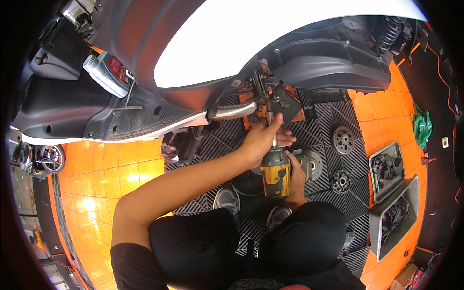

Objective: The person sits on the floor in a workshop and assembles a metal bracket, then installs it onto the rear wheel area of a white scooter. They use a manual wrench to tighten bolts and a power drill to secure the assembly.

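Observation:
My right hand (297, 180) is closed around the handle of a yellow-and-black cordless impact wrench (276, 175), which points away from me. A metal extension bar with a socket (269, 117) runs from its nose toward the underside of a scooter (145, 72). My left hand (263, 141) steadies this bar, thumb along it and fingers loosely curled behind. The socket's far end meets metal parts under the scooter, beside a silver footpeg (234, 111); the exact contact point is too small to tell. An orange stand or jack (292, 95) sits partly hidden behind.
Black ribbed mats (309, 108) lie over orange floor tiles (382, 116). On the mats are a round drilled metal plate (342, 140) and a gear-like hub (341, 181). Two grey trays (372, 166) hold parts at right. An oil bottle (108, 75) rests on the scooter's footboard.

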Demonstrator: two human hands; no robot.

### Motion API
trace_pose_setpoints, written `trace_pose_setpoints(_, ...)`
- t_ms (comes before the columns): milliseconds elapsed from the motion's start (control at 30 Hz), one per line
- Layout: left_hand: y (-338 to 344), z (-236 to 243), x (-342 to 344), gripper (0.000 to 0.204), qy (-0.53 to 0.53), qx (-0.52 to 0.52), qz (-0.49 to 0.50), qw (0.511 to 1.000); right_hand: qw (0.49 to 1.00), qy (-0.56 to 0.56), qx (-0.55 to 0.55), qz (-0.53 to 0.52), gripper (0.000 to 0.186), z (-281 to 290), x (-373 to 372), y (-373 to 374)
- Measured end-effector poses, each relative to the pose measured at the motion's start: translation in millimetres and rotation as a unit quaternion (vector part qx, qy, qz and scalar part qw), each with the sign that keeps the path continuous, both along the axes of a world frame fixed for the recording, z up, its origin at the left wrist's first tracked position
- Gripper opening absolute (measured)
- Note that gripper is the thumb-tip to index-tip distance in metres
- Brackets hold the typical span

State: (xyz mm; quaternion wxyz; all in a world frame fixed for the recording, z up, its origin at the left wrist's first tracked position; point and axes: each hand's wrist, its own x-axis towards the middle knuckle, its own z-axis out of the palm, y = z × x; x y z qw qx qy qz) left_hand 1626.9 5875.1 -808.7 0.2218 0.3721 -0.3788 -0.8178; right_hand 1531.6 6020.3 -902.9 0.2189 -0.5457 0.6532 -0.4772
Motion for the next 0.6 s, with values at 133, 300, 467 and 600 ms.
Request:
trace_pose_setpoints(133, 1.3, 2.3, -4.5, 0.058, 0.001, 0.003, 0.002, 1.0, 0.999, -0.041, 0.027, -0.015, 0.057, 0.8, 3.4, 0.7)
trace_pose_setpoints(300, 2.1, 0.9, -6.9, 0.054, 0.001, 0.006, 0.013, 1.0, 1.0, -0.016, 0.001, -0.019, 0.058, 9.8, 2.0, 0.4)
trace_pose_setpoints(467, -1.1, -2.3, -1.4, 0.05, -0.008, 0.015, 0.022, 1.0, 0.992, 0.092, -0.083, -0.002, 0.061, 2.8, 3.4, -4.7)
trace_pose_setpoints(600, -1.6, -4.2, -1.0, 0.049, 0.003, 0.015, 0.027, 1.0, 0.996, 0.053, -0.075, 0.005, 0.063, 1.1, 5.4, -3.4)
